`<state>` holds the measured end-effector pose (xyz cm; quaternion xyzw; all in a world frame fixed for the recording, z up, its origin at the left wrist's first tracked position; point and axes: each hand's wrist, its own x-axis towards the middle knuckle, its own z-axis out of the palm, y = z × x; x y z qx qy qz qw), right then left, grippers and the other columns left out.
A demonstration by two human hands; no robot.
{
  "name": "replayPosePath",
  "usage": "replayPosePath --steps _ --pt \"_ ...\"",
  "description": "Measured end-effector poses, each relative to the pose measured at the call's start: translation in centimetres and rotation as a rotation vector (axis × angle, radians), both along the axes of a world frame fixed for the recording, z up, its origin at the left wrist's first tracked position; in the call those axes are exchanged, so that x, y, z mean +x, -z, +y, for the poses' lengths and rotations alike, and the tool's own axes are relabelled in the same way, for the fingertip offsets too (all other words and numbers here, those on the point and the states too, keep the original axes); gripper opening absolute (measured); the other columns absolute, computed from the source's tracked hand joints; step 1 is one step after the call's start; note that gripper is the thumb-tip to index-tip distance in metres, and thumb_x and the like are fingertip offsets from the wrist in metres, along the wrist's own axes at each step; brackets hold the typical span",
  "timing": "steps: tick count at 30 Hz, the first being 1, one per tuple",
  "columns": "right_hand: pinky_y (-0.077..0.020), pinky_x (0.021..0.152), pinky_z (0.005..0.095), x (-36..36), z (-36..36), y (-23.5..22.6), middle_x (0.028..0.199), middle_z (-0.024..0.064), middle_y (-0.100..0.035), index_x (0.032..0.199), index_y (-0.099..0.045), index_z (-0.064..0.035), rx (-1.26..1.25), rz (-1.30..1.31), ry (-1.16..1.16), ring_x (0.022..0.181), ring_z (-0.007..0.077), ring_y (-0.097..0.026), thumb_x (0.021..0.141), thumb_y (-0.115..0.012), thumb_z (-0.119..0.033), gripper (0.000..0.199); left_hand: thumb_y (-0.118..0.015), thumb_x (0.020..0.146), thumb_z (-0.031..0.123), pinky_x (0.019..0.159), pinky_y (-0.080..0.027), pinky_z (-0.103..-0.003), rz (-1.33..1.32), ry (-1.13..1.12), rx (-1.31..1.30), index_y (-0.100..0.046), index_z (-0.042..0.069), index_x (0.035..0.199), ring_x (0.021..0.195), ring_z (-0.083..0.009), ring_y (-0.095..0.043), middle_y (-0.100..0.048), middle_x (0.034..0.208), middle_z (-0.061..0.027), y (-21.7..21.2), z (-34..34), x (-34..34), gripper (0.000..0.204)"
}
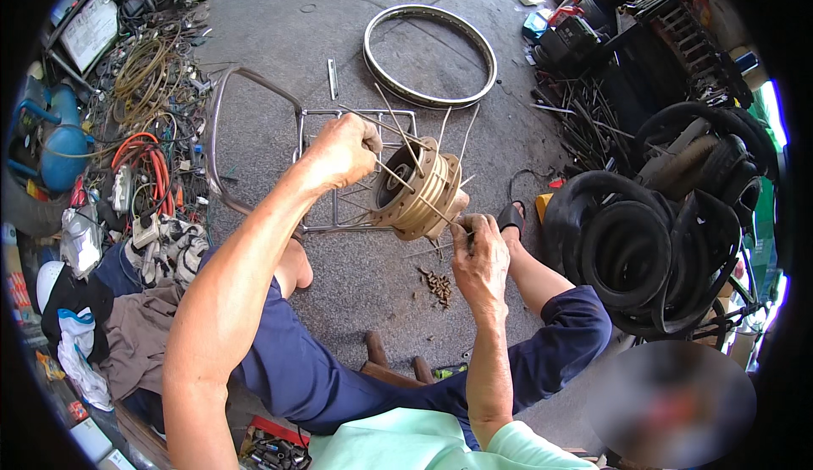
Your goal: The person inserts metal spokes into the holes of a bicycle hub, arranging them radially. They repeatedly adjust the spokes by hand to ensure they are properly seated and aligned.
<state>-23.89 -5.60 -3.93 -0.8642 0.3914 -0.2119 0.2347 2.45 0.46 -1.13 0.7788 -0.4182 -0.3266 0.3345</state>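
Observation:
A tan wheel hub [425, 195] with drilled flanges lies tilted on a metal frame [370, 114] in front of me. Several thin spokes [465, 141] stick out of its flange holes at different angles. My left hand [343, 150] is closed at the hub's left, with the fingers pinched on a spoke [395, 175] that runs down to the hub. At the lower right of the hub my right hand [481, 260] has its thumb and fingertips together at the far end of what looks like the same spoke. The fingers partly cover that end.
A bare wheel rim [430, 9] lies on the floor beyond the hub. Small brass-coloured pieces [435, 287] are heaped below it. Black tyres [627, 254] are piled at the right, with loose rods [584, 123] behind. Cables [140, 76], gloves [174, 250] and tools crowd the left.

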Motion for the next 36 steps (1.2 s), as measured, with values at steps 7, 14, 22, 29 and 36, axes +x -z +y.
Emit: replayPosePath --steps 7,14,22,29,36 --pt "-0.0509 0.072 0.0408 -4.1 -0.7 0.7 0.087 0.0169 -0.064 0.096 -0.064 -0.0024 0.235 0.012 0.093 0.079 0.0334 -0.064 0.092 -0.068 -0.014 0.013 -0.07 0.075 0.005 0.066 -0.055 -0.034 0.112 0.059 0.033 -0.075 0.0 0.086 0.069 -0.0181 -0.07 -0.072 0.073 -0.0116 -0.4 -0.3 -1.1 0.012" --pt "-0.0497 0.071 0.031 -7.3 -1.6 1.5 0.086 0.0094 -0.065 0.1 -0.07 -0.0006 0.239 -0.099 0.129 0.073 0.0191 -0.061 0.091 -0.068 -0.007 0.012 -0.063 0.079 0.003 0.065 -0.054 -0.033 0.129 0.273 0.039 -0.074 -0.003 0.094 0.067 -0.0146 -0.069 -0.071 0.077 -0.0095 -0.8 -0.5 -2.4 0.021" --pt "-0.0486 0.068 0.0284 -6.8 -5.0 0.7 0.088 0.01 -0.065 0.101 -0.068 0.0017 0.213 -0.287 0.164 0.073 0.0156 -0.062 0.092 -0.067 -0.008 0.014 -0.059 0.079 0.004 0.068 -0.055 -0.033 0.174 0.298 0.069 -0.073 -0.005 0.099 0.068 -0.0159 -0.068 -0.072 0.084 -0.0114 -0.2 -0.2 -2.4 0.026" --pt "-0.0514 0.055 0.0244 -1.8 -8.8 0.2 0.087 0.0064 -0.069 0.12 -0.062 0.0017 0.244 -0.796 0.347 0.063 0.0102 -0.064 0.098 -0.063 -0.012 0.025 -0.062 0.08 0.008 0.067 -0.054 -0.032 0.19 0.307 0.064 -0.073 -0.005 0.096 0.068 -0.0146 -0.067 -0.07 0.081 -0.0099 -0.7 -0.6 -2.8 0.023" --pt "-0.0485 0.049 0.0241 -6.4 -7.3 12.4 0.075 0.0036 -0.065 0.106 -0.067 0.0012 0.409 -0.784 0.531 0.057 0.0103 -0.061 0.097 -0.063 -0.013 0.017 -0.066 0.081 0.011 0.065 -0.051 -0.034 0.105 0.307 0.1 -0.072 -0.006 0.091 0.067 -0.0132 -0.062 -0.068 0.073 -0.0091 -1.5 -0.7 -3.1 0.021"
